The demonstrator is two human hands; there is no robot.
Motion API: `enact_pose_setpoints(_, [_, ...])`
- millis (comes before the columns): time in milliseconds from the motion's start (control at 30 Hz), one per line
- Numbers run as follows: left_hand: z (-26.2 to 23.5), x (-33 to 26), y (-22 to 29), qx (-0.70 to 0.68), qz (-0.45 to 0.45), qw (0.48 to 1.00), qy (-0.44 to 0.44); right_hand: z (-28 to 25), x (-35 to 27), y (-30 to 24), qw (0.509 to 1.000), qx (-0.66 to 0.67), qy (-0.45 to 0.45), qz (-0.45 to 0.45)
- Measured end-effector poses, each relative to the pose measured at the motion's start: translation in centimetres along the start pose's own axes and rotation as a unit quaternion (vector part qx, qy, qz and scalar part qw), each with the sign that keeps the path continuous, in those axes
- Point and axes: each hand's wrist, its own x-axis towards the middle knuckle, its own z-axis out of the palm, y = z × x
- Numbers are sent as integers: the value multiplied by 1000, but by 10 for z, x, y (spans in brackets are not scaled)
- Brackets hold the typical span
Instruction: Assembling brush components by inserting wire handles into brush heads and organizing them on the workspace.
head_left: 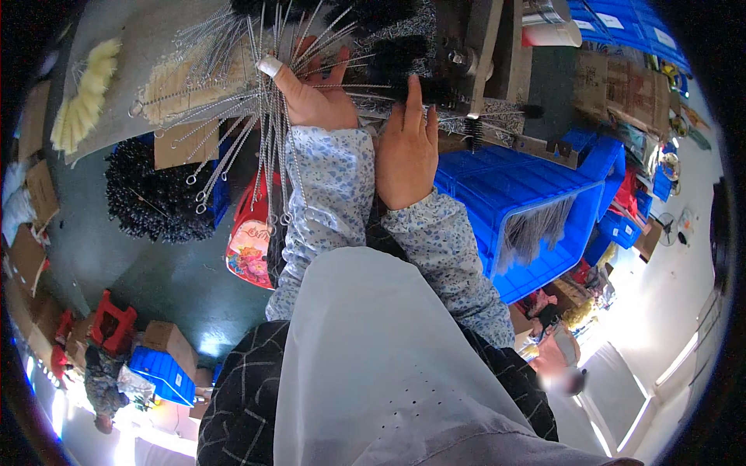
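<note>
My left hand point(322, 101), with a white wrap on its thumb, is curled with the palm turned up around a fanned bunch of twisted-wire brushes point(268, 116). Their looped wire ends spread to the left and hang over my sleeve. Black bristle heads point(400, 54) lie at the far side. My right hand point(409, 159) is flat with fingers stretched, its index fingertip against the black bristles. Whether it presses any wire beneath is hidden.
A worktable point(101, 101) bears pale yellow brushes point(85, 93). Below it stands a heap of black-bristled pieces point(159, 190) and a red stool with a patterned cover point(252, 241). To the right, a blue crate point(497, 186) holds thin wires. A metal fixture point(486, 58) stands beyond my right hand.
</note>
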Motion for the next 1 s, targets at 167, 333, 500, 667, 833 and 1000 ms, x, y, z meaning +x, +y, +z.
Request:
enact_pose_setpoints(167, [2, 6, 1, -32, -35, 999, -11, 3, 1, 3, 999, 46, 25, -9])
enact_pose_setpoints(333, [-7, 16, -3, -38, -72, 996, -33, 18, -1, 9, 999, 23, 39, 7])
enact_pose_setpoints(500, [-12, 28, 11, -62, -115, 991, 32, 19, -1, 7, 997, 66, 37, 4])
enact_pose_setpoints(667, [-10, 29, 13, -82, -143, 986, 15, 25, -1, 12, 999, 19, 44, -4])
enact_pose_setpoints(833, [-6, 25, 16, -48, -146, 988, 33, 21, -1, 12, 999, 36, 26, 2])
enact_pose_setpoints(1000, [-21, 41, 10, -70, -150, 986, 18, 23, -3, 11, 999, 37, 26, -17])
